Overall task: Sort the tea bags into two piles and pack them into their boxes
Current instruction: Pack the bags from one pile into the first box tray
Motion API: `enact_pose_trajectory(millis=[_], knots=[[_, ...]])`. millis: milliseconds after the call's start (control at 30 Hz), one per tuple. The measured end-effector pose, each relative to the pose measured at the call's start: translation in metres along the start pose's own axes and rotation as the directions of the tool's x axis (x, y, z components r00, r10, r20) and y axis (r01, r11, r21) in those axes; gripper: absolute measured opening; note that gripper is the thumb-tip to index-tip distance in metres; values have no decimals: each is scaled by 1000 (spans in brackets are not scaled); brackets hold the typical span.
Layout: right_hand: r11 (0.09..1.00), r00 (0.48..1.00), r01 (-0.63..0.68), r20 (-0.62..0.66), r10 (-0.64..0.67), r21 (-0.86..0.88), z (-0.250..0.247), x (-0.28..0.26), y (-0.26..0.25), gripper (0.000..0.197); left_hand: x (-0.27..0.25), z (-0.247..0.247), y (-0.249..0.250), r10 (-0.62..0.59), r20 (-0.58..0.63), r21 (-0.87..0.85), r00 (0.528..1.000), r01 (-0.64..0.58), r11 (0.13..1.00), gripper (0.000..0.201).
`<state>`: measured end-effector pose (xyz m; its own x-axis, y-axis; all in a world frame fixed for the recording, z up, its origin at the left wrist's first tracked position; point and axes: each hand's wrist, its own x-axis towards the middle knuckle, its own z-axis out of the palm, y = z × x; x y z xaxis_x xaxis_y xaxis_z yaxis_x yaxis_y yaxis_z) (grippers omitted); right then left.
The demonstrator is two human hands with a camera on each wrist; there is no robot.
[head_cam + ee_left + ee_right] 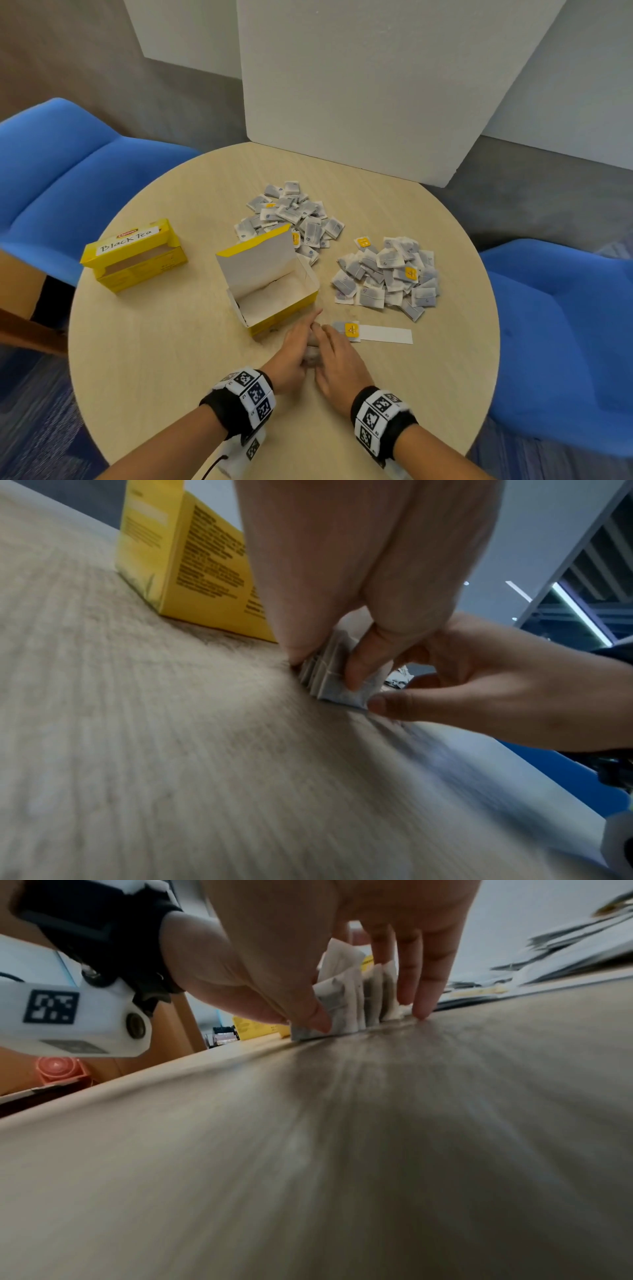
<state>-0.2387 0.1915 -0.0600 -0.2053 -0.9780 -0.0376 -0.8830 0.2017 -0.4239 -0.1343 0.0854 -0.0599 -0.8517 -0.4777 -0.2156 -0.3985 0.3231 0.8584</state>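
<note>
Both hands meet at the table's near centre around a small stack of tea bags [311, 350] standing on edge. My left hand [295, 346] pinches the stack [330, 669] between fingers and thumb from the left. On the other side my right hand [337, 359] grips the stack [356, 999] with its fingers along the right side and the thumb at the near end. Just beyond the hands, the open yellow box [274, 291] looks empty. A second yellow box [133, 253] labelled Black Tea stands at the left. Two piles of tea bags lie behind: one far [291, 216], one right [390, 274].
A single tea bag with a yellow tag [347, 330] lies on a white paper strip [387, 334] just right of my hands. Blue chairs [68, 178] flank the round wooden table [164, 359]. A white foam board [359, 85] stands behind the table.
</note>
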Motion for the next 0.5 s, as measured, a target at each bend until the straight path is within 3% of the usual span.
enact_pose_trajectory(millis=[167, 367, 500], knots=[[993, 989, 115, -87, -118, -40, -14, -5, 1, 79, -2, -1, -10, 28, 5, -2, 1000, -28, 1000, 103], [984, 981, 125, -135, -143, -130, -20, 0, 17, 31, 0, 1, -7, 1, 15, 25, 1000, -1, 1000, 87], [998, 993, 52, -109, -47, 41, -28, 7, 16, 15, 2, 1, -10, 47, 6, 115, 999, -47, 992, 71]])
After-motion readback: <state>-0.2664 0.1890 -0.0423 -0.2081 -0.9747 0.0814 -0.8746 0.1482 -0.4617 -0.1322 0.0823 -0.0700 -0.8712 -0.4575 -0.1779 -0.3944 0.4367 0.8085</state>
